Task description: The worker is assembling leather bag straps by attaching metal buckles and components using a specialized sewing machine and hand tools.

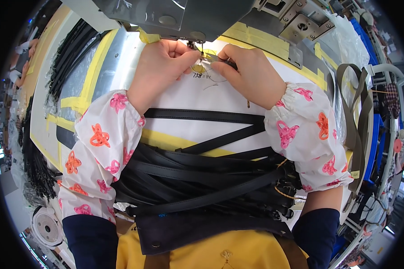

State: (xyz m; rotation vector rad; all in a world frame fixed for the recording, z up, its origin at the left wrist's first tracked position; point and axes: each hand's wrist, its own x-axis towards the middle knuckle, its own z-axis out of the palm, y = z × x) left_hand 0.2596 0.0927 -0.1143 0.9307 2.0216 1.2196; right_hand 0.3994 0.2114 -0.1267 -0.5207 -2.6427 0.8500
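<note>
Under the head of the sewing machine (166,20), both my hands work close to the needle (202,48). My left hand (164,67) is closed in a pinch just left of the needle; whatever its fingertips hold is hidden. To the right of the needle, my right hand (251,74) grips a small metal tool (228,63) with a dark handle, like thread snips or tweezers, pointing at the needle. Loose thread (217,81) trails below it over the white work surface (188,96). A stitched black strap (206,115) lies across that surface, nearer to me.
Many black straps (202,172) are heaped across my lap at the table's near edge. More black strips (72,58) lie at the left. Yellow tape (92,74) edges the machine bed. Brown-grey bands (357,121) hang at the right, and a white fan-like round thing (47,227) stands lower left.
</note>
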